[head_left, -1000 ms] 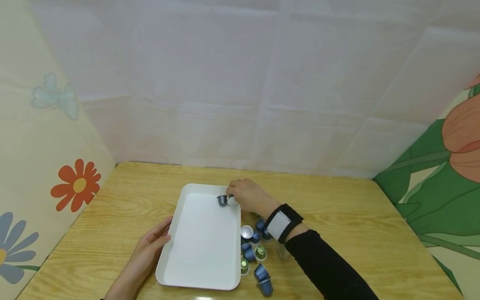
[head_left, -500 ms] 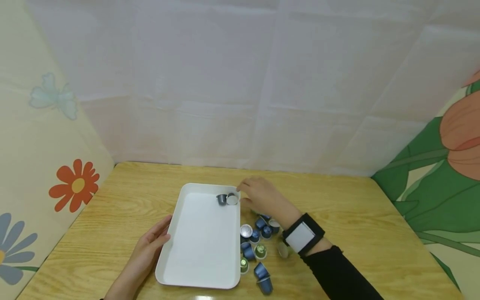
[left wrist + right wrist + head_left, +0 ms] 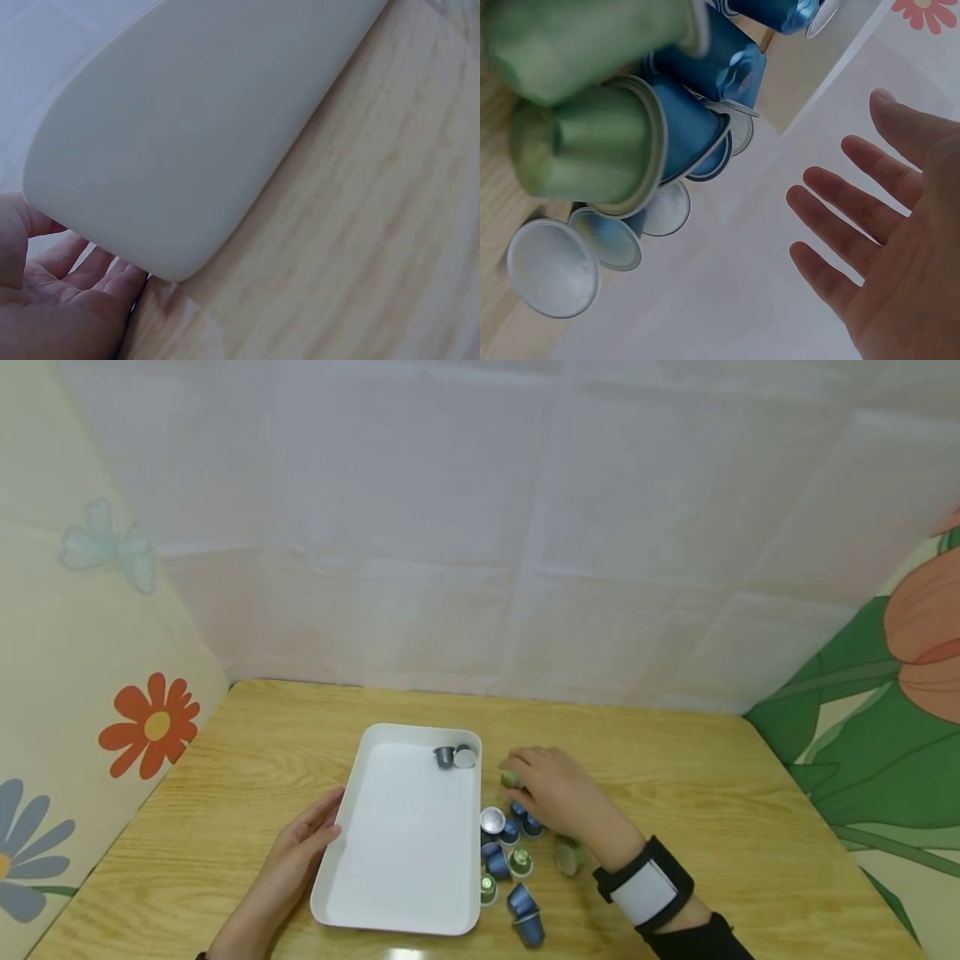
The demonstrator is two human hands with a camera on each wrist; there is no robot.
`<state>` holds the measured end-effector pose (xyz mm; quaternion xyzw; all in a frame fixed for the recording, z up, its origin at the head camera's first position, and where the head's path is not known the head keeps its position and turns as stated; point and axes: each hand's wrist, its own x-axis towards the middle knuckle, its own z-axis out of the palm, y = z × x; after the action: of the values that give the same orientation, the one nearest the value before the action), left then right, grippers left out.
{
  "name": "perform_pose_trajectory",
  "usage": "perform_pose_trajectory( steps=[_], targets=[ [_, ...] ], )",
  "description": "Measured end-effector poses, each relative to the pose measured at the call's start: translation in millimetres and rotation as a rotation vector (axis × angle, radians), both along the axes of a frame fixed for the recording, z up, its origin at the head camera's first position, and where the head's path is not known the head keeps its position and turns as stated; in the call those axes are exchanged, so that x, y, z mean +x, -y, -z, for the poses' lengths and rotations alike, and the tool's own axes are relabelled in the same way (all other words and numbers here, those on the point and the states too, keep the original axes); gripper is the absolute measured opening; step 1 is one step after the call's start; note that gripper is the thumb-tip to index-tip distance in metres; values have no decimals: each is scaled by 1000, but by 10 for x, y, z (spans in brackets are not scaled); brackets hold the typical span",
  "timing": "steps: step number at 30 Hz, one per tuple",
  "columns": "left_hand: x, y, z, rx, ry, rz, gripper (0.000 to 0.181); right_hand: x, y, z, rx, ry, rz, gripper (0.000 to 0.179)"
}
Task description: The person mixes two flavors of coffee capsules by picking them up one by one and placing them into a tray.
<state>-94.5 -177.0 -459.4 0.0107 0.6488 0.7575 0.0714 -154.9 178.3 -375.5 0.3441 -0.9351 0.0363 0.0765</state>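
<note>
My left hand (image 3: 300, 843) holds the left rim of a white rectangular tray (image 3: 401, 860), thumb over the edge. In the left wrist view its fingers (image 3: 90, 274) bend against the tray's edge. My right hand (image 3: 558, 793) hovers over the far end of a pile of coffee capsules, its fingertips by a green capsule (image 3: 510, 778). The right wrist view shows that hand (image 3: 885, 217) with fingers spread and nothing in them, apart from green (image 3: 592, 146) and blue (image 3: 686, 124) capsules. A dark grey capsule (image 3: 444, 758) and a pale-lidded one (image 3: 465, 758) lie in the tray's far right corner.
Right of the tray, several capsules lie on the wooden table (image 3: 735, 827): blue ones (image 3: 523, 902), green ones (image 3: 521, 862) and a silver-lidded one (image 3: 492, 820). One capsule (image 3: 567, 858) lies apart, below my right wrist. A white sheet (image 3: 480, 543) hangs behind the table.
My right hand has left the capsules in the tray's far corner and moved right and nearer, over the pile. The left hand and the tray have stayed in place.
</note>
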Motion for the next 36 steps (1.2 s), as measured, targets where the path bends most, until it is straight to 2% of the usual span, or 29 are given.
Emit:
perform_pose_trajectory(
  steps=[4, 12, 21, 27, 36],
  targets=[
    [1, -6, -8, -1, 1, -1, 59, 131, -75, 10, -3, 22, 56, 44],
    [-9, -11, -8, -3, -7, -5, 59, 395, -183, -48, -45, 158, 188, 55],
    [-12, -1, 1, -7, -4, -7, 59, 561, -306, -12, -35, 129, 227, 57],
    [-15, -2, 7, -12, -20, -10, 59, 649, -375, 59, -28, 151, 277, 56],
    [-21, -9, 29, -7, -61, -24, 57, 779, -510, 87, -78, 186, 353, 63]
  ],
)
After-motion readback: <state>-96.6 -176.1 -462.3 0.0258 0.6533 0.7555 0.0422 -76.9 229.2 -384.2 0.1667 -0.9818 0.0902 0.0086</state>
